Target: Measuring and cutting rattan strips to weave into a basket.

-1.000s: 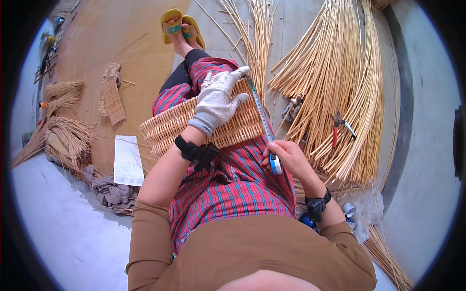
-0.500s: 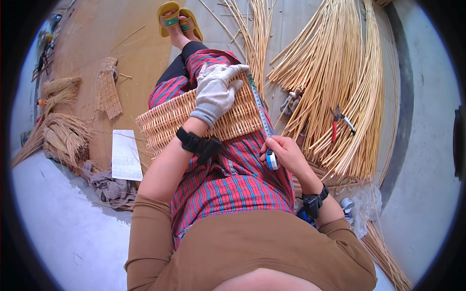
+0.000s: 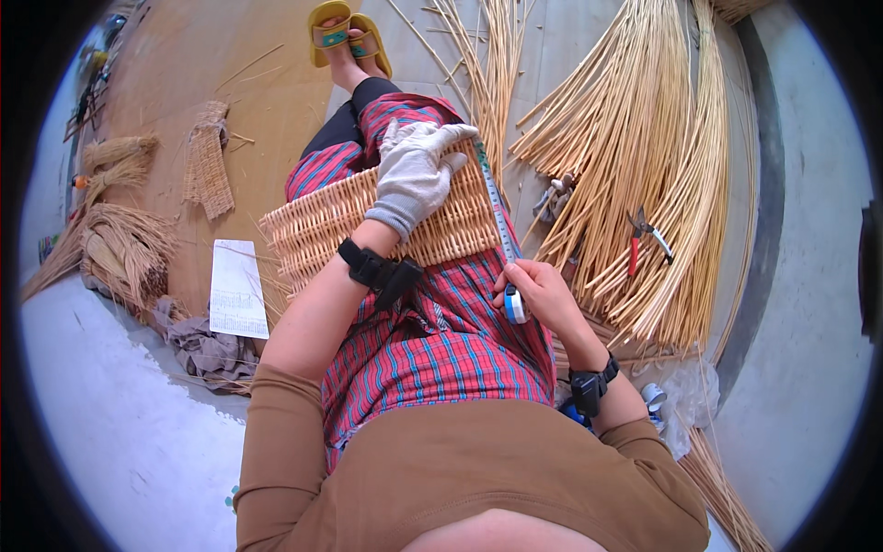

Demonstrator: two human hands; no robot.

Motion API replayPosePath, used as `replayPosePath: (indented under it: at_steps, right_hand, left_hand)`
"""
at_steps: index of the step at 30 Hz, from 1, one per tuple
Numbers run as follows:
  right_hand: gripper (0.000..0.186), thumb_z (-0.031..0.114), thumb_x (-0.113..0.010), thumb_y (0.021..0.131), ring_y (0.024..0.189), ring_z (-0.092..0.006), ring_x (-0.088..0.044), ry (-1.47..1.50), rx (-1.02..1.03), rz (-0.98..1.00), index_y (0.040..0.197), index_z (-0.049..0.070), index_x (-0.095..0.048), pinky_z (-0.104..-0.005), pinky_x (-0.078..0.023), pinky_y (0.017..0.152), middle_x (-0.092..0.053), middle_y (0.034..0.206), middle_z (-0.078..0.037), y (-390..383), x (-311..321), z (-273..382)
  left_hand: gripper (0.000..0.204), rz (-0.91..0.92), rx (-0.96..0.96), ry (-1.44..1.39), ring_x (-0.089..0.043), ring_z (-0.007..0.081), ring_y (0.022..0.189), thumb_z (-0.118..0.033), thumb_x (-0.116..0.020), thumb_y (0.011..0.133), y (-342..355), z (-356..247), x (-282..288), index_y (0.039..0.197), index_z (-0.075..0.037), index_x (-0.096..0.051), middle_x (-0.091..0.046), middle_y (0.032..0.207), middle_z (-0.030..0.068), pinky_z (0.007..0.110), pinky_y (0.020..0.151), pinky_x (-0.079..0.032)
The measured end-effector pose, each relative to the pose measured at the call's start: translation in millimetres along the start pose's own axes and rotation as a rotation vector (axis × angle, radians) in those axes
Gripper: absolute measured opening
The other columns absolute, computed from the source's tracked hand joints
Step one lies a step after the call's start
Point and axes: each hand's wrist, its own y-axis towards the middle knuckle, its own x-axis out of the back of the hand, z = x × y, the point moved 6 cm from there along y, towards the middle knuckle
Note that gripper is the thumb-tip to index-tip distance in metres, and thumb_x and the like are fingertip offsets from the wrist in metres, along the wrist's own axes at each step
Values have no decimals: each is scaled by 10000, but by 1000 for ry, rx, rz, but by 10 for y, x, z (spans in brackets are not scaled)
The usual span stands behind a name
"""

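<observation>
A flat woven wicker panel point(image 3: 317, 225) lies slantwise across my lap, over a red and blue plaid cloth point(image 3: 432, 359). My left hand point(image 3: 414, 175), in a pale knit glove, grips the panel's far edge, its index finger stretched to the far right corner. At that corner is the end of a tape measure's blade, which runs along the panel's right edge. My bare right hand point(image 3: 543, 294) is closed round the tape measure point(image 3: 516, 304), with a blue and white case, and the thumb rests near the blade's mouth. The left fingertips beyond the edge are partly hidden.
Long wicker rods point(image 3: 635, 156) spread at the right, with red-handled pruning shears point(image 3: 635, 244) on them. To the left lie a printed paper sheet point(image 3: 237, 285), a narrow woven strip point(image 3: 208, 161), fibre bundles point(image 3: 124, 248) and a grey cloth point(image 3: 207, 350). A plastic bag point(image 3: 692, 396) sits at lower right.
The view has shifted slightly. Both hands, the panel and the drawn-out tape keep nearly the same places relative to one another.
</observation>
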Motion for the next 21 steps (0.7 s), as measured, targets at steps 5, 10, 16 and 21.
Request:
replayPosePath:
  at_steps: [5,10,16,21]
  right_hand:
    - [404,301,-498,1075,705,-117,-717,-13,-7,-2,914,7,-724,-282,-551,631,-754,768,-77,2,13,1]
    - [400,289,-499,1072,709,-121,-720,-15,-17,-3,905,1,-719,-281,-556,643,-748,768,-77,0,-9,44]
    - [390,305,-509,1079,699,-129,-717,8,3,13,933,1,-704,-275,-555,640,-738,779,-72,37,-22,0]
    - [369,380,-518,1098,676,-122,-659,346,164,-151,1038,52,-675,-237,-495,624,-703,787,-53,104,497,-9]
  left_hand:
    - [355,13,17,6,-639,321,1124,-194,-674,935,0,-5,-11,1284,-252,-699,-717,1124,84,604,1162,-316]
    - [352,11,13,1,-637,322,1120,-190,-669,937,-13,21,-10,1283,-250,-696,-712,1125,88,620,1157,-312]
    - [399,93,15,-37,-618,335,1154,-183,-687,928,18,23,23,1327,-197,-674,-694,1168,113,476,1141,-395]
    - [392,61,20,-645,-606,273,1233,-143,-669,972,-437,-324,569,1333,-4,-610,-659,1254,142,375,1103,-437]
